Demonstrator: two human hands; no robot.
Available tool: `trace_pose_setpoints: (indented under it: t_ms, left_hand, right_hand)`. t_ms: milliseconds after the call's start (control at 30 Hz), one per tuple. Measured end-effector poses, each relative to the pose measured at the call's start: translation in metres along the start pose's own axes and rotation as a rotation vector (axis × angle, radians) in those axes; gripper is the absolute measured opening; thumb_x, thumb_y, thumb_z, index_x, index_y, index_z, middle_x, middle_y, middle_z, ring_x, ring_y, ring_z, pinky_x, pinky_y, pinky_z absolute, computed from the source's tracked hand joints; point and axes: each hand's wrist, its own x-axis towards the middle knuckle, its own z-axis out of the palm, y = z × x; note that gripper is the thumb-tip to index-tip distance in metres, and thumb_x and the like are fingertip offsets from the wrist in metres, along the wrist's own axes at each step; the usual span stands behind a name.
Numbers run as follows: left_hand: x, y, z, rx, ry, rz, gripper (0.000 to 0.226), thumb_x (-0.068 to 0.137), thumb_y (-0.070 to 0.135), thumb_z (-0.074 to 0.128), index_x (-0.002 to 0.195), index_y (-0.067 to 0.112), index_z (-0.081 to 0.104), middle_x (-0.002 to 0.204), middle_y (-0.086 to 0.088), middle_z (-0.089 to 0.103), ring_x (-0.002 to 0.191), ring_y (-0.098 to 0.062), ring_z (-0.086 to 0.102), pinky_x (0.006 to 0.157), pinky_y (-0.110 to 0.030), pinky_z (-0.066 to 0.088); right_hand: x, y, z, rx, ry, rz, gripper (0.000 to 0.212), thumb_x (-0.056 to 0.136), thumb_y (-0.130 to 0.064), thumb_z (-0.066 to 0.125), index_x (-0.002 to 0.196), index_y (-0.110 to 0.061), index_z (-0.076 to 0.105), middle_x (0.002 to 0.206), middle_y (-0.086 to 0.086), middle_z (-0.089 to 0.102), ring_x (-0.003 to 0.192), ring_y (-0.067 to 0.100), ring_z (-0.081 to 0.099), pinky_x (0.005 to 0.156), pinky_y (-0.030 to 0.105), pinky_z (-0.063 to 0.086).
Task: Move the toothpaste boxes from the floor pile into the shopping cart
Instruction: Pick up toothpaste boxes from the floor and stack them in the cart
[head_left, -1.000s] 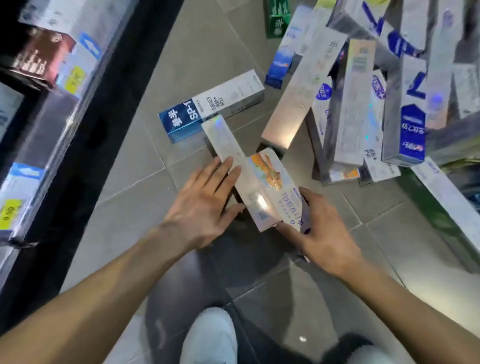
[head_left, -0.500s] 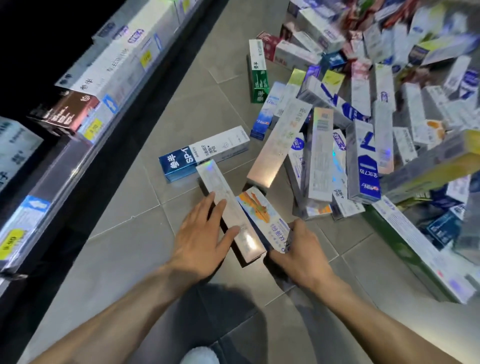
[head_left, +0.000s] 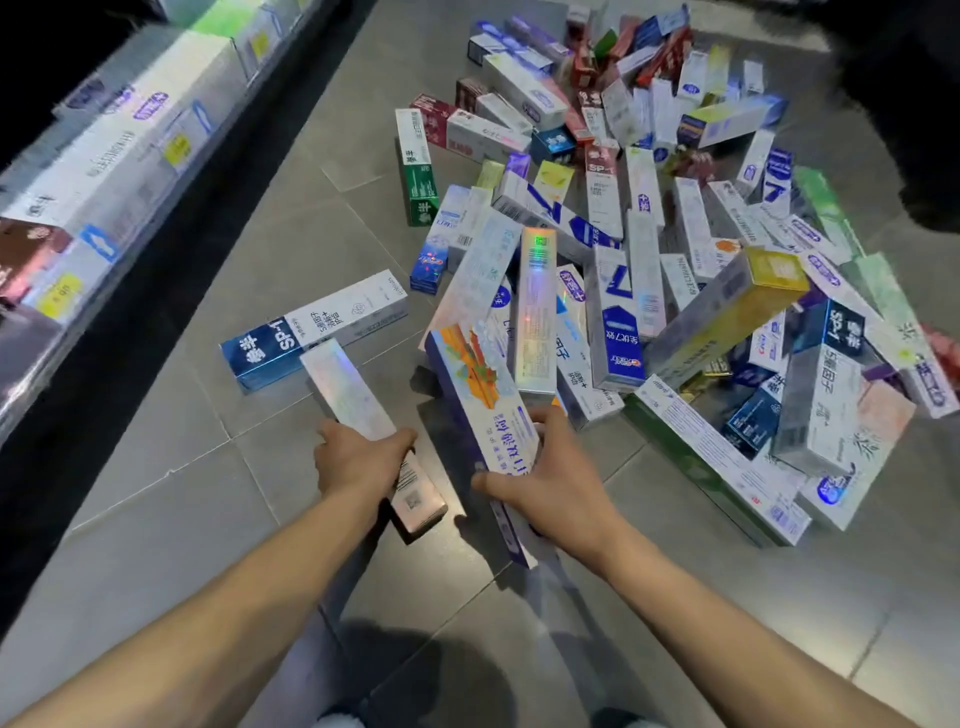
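A big pile of toothpaste boxes covers the grey tiled floor at the upper right. My left hand grips a long silvery holographic box lifted off the floor. My right hand grips a white box with an orange picture and a purple edge, also raised. The two held boxes sit side by side in front of the pile. No shopping cart is in view.
A blue and white SP-1 box lies alone on the floor left of the pile. A store shelf stocked with boxes and yellow price tags runs along the left edge. Bare tiles lie at lower left.
Both hands have closed round their boxes and lifted them off the floor toward me. The view has tilted up, showing much more of the pile.
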Motion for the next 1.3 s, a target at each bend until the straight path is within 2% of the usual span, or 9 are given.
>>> trace_pose_setpoints:
  t_ms: [133, 267, 367, 600, 767, 967, 1100, 1200, 1300]
  left_hand:
    - [0.002, -0.001, -0.012, -0.323, -0.173, -0.122, 0.037, 0.083, 0.012, 0.070, 0.119, 0.009, 0.061, 0.096, -0.013, 0.074, 0.071, -0.024, 0.071, 0.052, -0.028, 0.053]
    - [-0.011, -0.004, -0.042, -0.546, -0.441, -0.137, 0.015, 0.092, 0.009, 0.054, 0.105, 0.012, 0.060, 0.087, -0.009, 0.070, 0.061, -0.015, 0.058, 0.048, -0.020, 0.038]
    - [-0.026, 0.004, -0.056, -0.641, -0.525, -0.111, 0.021, 0.091, 0.003, 0.046, 0.101, 0.015, 0.060, 0.101, -0.014, 0.067, 0.077, -0.022, 0.058, 0.064, -0.031, 0.045]
    - [-0.053, 0.053, -0.056, -0.691, -0.636, -0.083, 0.041, 0.078, 0.013, 0.059, 0.119, 0.011, 0.060, 0.105, -0.017, 0.070, 0.090, -0.030, 0.064, 0.092, -0.049, 0.049]
    - [-0.055, 0.097, -0.054, -0.739, -0.663, 0.021, 0.057, 0.065, 0.011, 0.051, 0.121, 0.010, 0.062, 0.102, -0.012, 0.074, 0.086, -0.028, 0.066, 0.081, -0.043, 0.053]
    - [-0.106, 0.183, -0.075, -0.833, -0.750, -0.017, 0.083, 0.059, 0.015, 0.048, 0.141, 0.004, 0.053, 0.144, -0.021, 0.053, 0.112, -0.037, 0.055, 0.093, -0.049, 0.048]
    - [-0.167, 0.238, -0.109, -0.799, -0.854, -0.016, 0.067, 0.067, 0.010, 0.034, 0.126, 0.005, 0.064, 0.126, -0.019, 0.067, 0.103, -0.036, 0.062, 0.087, -0.050, 0.055]
    - [-0.227, 0.289, -0.149, -0.794, -0.862, -0.004, 0.065, 0.069, 0.012, 0.040, 0.129, 0.004, 0.062, 0.127, -0.019, 0.067, 0.104, -0.036, 0.060, 0.100, -0.053, 0.046]
    - [-0.294, 0.349, -0.196, -0.814, -0.870, -0.017, 0.047, 0.071, 0.020, 0.050, 0.110, 0.008, 0.072, 0.106, -0.017, 0.071, 0.088, -0.034, 0.063, 0.083, -0.043, 0.051]
  right_hand:
    - [0.005, -0.007, -0.011, 0.183, 0.017, 0.028, 0.073, 0.059, -0.043, 0.087, 0.121, -0.033, 0.049, 0.113, -0.014, 0.068, 0.101, 0.008, 0.066, 0.092, 0.038, 0.055]
    - [0.009, -0.014, -0.020, 0.342, -0.021, 0.077, 0.054, 0.074, -0.021, 0.087, 0.116, -0.024, 0.053, 0.103, -0.001, 0.072, 0.091, 0.020, 0.072, 0.079, 0.038, 0.062]
    - [0.009, -0.017, -0.022, 0.502, -0.046, 0.139, 0.052, 0.077, -0.013, 0.085, 0.115, -0.022, 0.051, 0.099, 0.006, 0.073, 0.080, 0.020, 0.075, 0.061, 0.031, 0.060]
    - [0.026, -0.031, -0.025, 0.588, -0.021, 0.152, 0.066, 0.073, -0.021, 0.089, 0.121, -0.023, 0.045, 0.104, 0.004, 0.073, 0.084, 0.022, 0.076, 0.074, 0.045, 0.063]
    - [0.039, -0.058, -0.053, 0.581, 0.000, 0.089, 0.069, 0.073, -0.022, 0.089, 0.125, -0.024, 0.044, 0.104, 0.000, 0.074, 0.083, 0.018, 0.076, 0.073, 0.039, 0.063]
    - [0.017, -0.123, -0.100, 0.553, 0.059, 0.017, 0.068, 0.072, -0.024, 0.090, 0.123, -0.022, 0.045, 0.101, -0.005, 0.075, 0.088, 0.015, 0.075, 0.084, 0.043, 0.061]
    - [-0.032, -0.191, -0.150, 0.540, 0.117, -0.002, 0.073, 0.072, -0.025, 0.089, 0.127, -0.022, 0.042, 0.103, -0.009, 0.072, 0.091, 0.006, 0.072, 0.087, 0.032, 0.058]
    - [-0.084, -0.253, -0.198, 0.539, 0.134, -0.011, 0.072, 0.074, -0.026, 0.088, 0.127, -0.025, 0.040, 0.096, -0.013, 0.074, 0.087, 0.003, 0.071, 0.079, 0.024, 0.056]
    - [-0.144, -0.325, -0.250, 0.556, 0.169, -0.018, 0.072, 0.076, -0.026, 0.087, 0.129, -0.025, 0.039, 0.096, -0.015, 0.074, 0.089, 0.009, 0.072, 0.081, 0.026, 0.059]
